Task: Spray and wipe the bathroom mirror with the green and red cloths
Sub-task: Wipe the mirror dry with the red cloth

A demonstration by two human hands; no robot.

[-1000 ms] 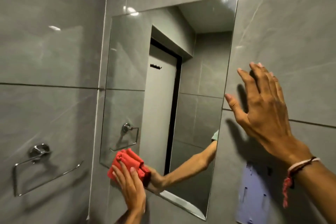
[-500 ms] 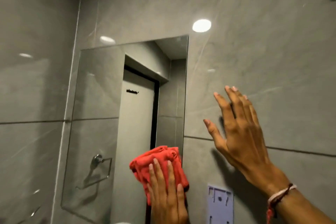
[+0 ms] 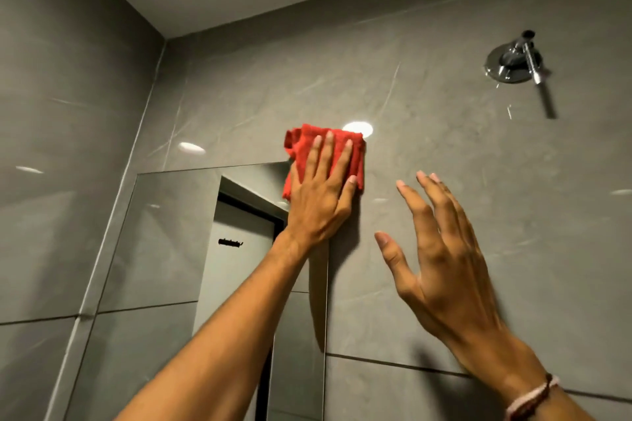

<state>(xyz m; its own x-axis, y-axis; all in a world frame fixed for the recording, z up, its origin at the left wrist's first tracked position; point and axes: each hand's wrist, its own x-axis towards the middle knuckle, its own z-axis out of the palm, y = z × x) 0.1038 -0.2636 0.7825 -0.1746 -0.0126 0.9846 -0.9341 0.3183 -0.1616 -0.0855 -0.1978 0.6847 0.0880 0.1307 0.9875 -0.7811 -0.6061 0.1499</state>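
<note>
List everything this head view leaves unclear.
Top right corner of the mirror: covered by the red cloth and the left hand pressing it.
Lower part of the mirror: cut off by the bottom edge, partly behind the left forearm.
No green cloth or spray in view.
Whether the right hand touches the wall: cannot tell.
The chrome wall fitting: blurred, type unclear.

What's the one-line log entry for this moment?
left hand: flat on red cloth | cloth: over mirror top-right corner | right hand: open, empty
</note>
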